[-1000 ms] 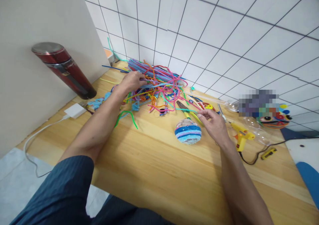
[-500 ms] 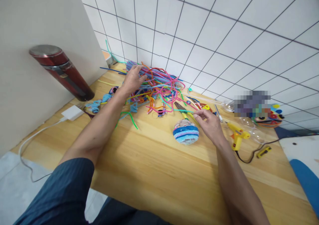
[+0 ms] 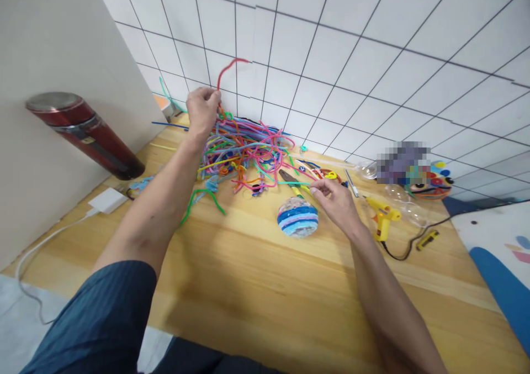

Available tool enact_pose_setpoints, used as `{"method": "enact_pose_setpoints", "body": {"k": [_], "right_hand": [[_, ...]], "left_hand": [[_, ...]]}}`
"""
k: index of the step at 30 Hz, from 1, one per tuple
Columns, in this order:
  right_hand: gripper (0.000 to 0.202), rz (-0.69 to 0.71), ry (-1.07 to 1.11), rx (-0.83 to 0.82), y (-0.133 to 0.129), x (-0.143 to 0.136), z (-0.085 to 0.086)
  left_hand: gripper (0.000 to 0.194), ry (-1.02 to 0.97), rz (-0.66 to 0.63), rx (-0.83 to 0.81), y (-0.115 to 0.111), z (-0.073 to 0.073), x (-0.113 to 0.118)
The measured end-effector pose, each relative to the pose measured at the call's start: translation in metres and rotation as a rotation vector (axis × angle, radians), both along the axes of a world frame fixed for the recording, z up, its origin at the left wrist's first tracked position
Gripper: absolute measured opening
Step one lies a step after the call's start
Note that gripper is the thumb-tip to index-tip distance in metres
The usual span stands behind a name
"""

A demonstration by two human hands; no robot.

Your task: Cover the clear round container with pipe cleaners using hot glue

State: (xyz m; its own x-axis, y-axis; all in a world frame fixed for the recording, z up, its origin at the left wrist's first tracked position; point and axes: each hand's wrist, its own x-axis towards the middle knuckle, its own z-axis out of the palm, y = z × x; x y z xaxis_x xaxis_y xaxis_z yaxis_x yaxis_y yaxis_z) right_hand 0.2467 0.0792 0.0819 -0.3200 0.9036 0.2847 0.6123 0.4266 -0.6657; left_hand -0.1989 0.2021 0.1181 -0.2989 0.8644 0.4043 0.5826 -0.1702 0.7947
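My left hand [image 3: 202, 109] is raised above the back of the pile, its fingertips pinched on a red pipe cleaner [image 3: 223, 71] whose free end bends up and to the right. Beneath it lies a tangled heap of colourful pipe cleaners [image 3: 248, 142]. My right hand [image 3: 335, 201] pinches the end of a teal pipe cleaner [image 3: 295, 183] that runs left across the pliers [image 3: 286, 176]. Just left of that hand, a ball wrapped in blue, lilac and white stripes [image 3: 297, 219] rests on the table, touched by neither hand.
A dark red thermos [image 3: 91, 136] and a white adapter [image 3: 107, 200] stand at the left. To the right are a yellow glue gun [image 3: 384, 214] with its black cord, a small yellow cutter [image 3: 427, 240], a pen-like tool [image 3: 351, 182] and a decorated ball [image 3: 434, 183]. A tiled wall [image 3: 310, 53] borders the wooden table.
My left hand has lifted from the heap, up and to the left, and now holds the red pipe cleaner. The right hand keeps its pinch; the whole view has shifted slightly.
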Motion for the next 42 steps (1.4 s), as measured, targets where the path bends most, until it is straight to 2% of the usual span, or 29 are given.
{"method": "enact_pose_setpoints", "body": {"k": [2, 4, 7, 10, 12, 15, 19, 21, 24, 28, 33, 37, 42], "right_hand": [[0.021, 0.004, 0.013, 0.01, 0.001, 0.0, -0.001], [0.022, 0.003, 0.025, 0.015, 0.001, 0.001, -0.001], [0.024, -0.017, 0.07, -0.007, 0.001, 0.0, -0.002], [0.03, -0.034, 0.212, -0.073, 0.0, -0.003, -0.004], [0.042, -0.009, 0.351, -0.16, -0.002, -0.005, -0.004], [0.056, 0.049, 0.565, -0.329, -0.004, -0.01, -0.004], [0.05, 0.066, 0.804, -0.46, -0.005, -0.015, -0.007], [0.047, 0.051, 0.861, -0.488, -0.004, -0.017, -0.01], [0.046, 0.015, 0.899, -0.493, 0.001, -0.016, -0.015], [0.042, -0.02, 0.993, -0.444, 0.007, -0.009, -0.016], [0.034, -0.069, 1.099, -0.373, 0.016, 0.003, -0.012], [0.033, -0.104, 1.099, -0.305, 0.023, 0.01, -0.014], [0.042, -0.138, 1.045, -0.202, 0.029, 0.016, -0.018]], "left_hand": [[0.051, -0.212, 0.083, 0.147, -0.002, 0.01, 0.005], [0.05, -0.391, 0.047, 0.244, -0.008, 0.018, 0.017], [0.036, -0.381, -0.137, 0.238, -0.025, 0.027, 0.043], [0.017, -0.231, -0.265, 0.224, -0.047, 0.027, 0.08], [0.013, -0.054, -0.342, 0.231, -0.062, 0.019, 0.109], [0.015, 0.281, -0.472, 0.262, -0.081, -0.006, 0.15], [0.022, 0.611, -0.638, 0.281, -0.097, -0.044, 0.18], [0.025, 0.68, -0.66, 0.278, -0.101, -0.056, 0.182], [0.028, 0.698, -0.668, 0.277, -0.101, -0.064, 0.174], [0.027, 0.632, -0.622, 0.177, -0.092, -0.07, 0.151], [0.029, 0.546, -0.539, 0.126, -0.077, -0.082, 0.116], [0.031, 0.469, -0.462, 0.093, -0.078, -0.086, 0.097], [0.035, 0.397, -0.364, 0.055, -0.083, -0.087, 0.088]]}}
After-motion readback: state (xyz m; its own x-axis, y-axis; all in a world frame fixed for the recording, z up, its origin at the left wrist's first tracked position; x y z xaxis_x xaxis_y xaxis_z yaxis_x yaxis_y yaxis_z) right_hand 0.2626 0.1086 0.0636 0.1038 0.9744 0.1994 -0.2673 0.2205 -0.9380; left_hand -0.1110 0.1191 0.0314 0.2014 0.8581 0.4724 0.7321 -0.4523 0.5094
